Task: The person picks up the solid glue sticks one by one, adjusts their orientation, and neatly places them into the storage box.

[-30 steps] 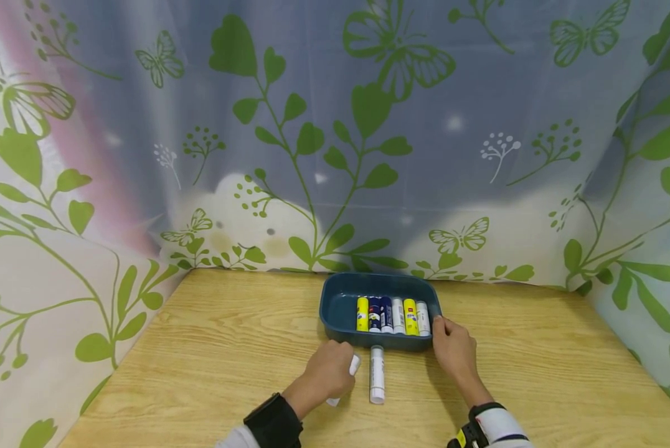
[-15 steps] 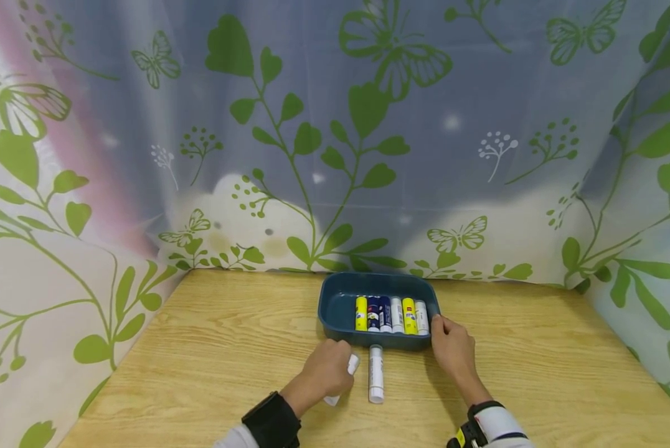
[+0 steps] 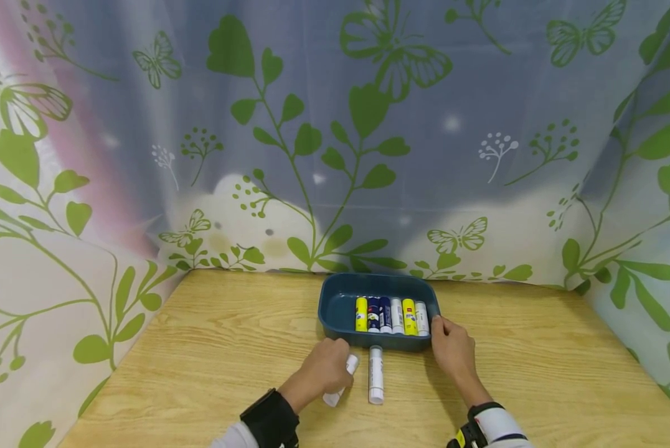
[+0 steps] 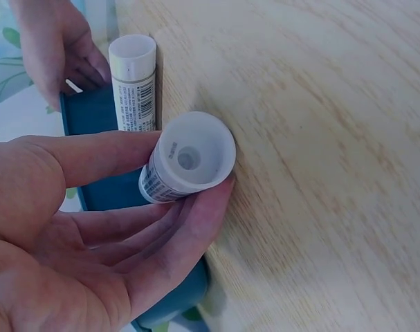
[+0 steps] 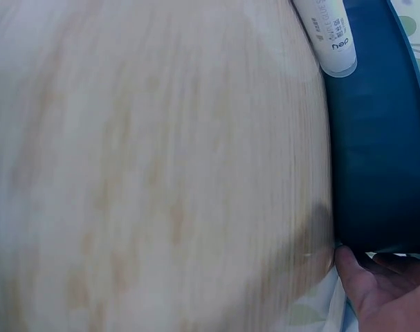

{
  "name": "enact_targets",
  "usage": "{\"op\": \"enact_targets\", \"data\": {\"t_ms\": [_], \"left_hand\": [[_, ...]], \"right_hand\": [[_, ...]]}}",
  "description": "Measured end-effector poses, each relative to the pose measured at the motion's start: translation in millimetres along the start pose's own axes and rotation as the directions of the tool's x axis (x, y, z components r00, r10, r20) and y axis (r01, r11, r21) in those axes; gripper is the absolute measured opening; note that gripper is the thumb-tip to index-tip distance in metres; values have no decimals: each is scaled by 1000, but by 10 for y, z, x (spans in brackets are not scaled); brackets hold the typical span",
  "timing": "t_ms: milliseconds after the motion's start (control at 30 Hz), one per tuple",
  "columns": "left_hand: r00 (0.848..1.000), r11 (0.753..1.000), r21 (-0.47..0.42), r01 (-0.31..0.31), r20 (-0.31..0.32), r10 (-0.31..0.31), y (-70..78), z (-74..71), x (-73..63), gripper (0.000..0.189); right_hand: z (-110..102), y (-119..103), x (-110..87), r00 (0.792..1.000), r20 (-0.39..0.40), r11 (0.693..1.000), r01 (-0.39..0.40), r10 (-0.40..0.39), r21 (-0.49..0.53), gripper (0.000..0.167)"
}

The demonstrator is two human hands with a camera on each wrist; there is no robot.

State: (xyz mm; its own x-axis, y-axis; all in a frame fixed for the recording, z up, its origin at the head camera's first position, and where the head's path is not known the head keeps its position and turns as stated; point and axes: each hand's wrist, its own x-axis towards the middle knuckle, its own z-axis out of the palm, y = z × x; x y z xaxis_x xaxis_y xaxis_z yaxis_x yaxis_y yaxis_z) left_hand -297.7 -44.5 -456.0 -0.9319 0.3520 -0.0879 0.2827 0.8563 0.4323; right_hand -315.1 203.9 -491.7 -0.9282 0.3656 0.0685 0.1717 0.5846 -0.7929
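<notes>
My left hand grips a white glue stick between thumb and fingers, its hollow end turned to the left wrist camera. Another white glue stick lies on the table just to its right, pointing at the front wall of a dark blue box. At the box's front right corner my right hand holds on, thumb at the rim; its other fingers are partly hidden behind the wall. Inside the box, a row of several glue sticks lies side by side, among them a yellow one and a dark blue one.
The box stands near the back edge of the wooden table, close to a patterned curtain. More curtain hangs along the left and right sides. Bare box floor shows left of the row.
The glue stick in my left hand has turned slightly, so more of it shows below the fingers. My right hand, the box and the other glue sticks look unchanged.
</notes>
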Motion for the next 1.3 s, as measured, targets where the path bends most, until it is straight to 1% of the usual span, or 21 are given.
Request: {"op": "enact_targets", "data": {"t_ms": [100, 300, 500, 600, 700, 767, 933, 1067, 1167, 1300], "left_hand": [[1000, 1000, 2, 1, -2, -1, 3, -9, 0, 23], [1000, 1000, -15, 11, 16, -10, 7, -20, 9, 23], [999, 1000, -29, 2, 32, -1, 30, -62, 12, 22], [999, 999, -45, 7, 43, -6, 41, -88, 7, 21], [999, 998, -58, -1, 41, 3, 54, -120, -3, 21], [999, 998, -57, -18, 34, 20, 63, -144, -7, 21], [998, 998, -25, -63, 26, 64, 104, -218, -17, 21], [996, 997, -6, -73, 42, 73, 145, -261, -22, 21], [996, 998, -22, -65, 61, 67, 173, -280, -24, 20], [995, 997, -37, -70, 74, 73, 217, -321, -23, 18]], "right_hand": [[1, 5, 4, 1000, -4, 1000, 2, -2, 2, 43], [3, 14, 10, 1000, -1, 1000, 0, 0, -8, 44], [-2, 8, 2, 1000, -11, 1000, 9, -9, -3, 44], [-1, 9, -2, 1000, -6, 1000, 9, -9, 0, 43], [0, 10, -2, 1000, -6, 1000, 8, -8, 4, 44], [1, 10, 2, 1000, -6, 1000, 5, -5, 3, 44], [-1, 5, 8, 1000, -7, 1000, -2, 2, -1, 46], [-5, 6, 4, 1000, -11, 1000, 2, -2, 4, 44], [-6, 7, -1, 1000, -6, 1000, 1, 0, 6, 44], [-1, 10, 2, 1000, -6, 1000, -1, 1, 4, 44]]}}
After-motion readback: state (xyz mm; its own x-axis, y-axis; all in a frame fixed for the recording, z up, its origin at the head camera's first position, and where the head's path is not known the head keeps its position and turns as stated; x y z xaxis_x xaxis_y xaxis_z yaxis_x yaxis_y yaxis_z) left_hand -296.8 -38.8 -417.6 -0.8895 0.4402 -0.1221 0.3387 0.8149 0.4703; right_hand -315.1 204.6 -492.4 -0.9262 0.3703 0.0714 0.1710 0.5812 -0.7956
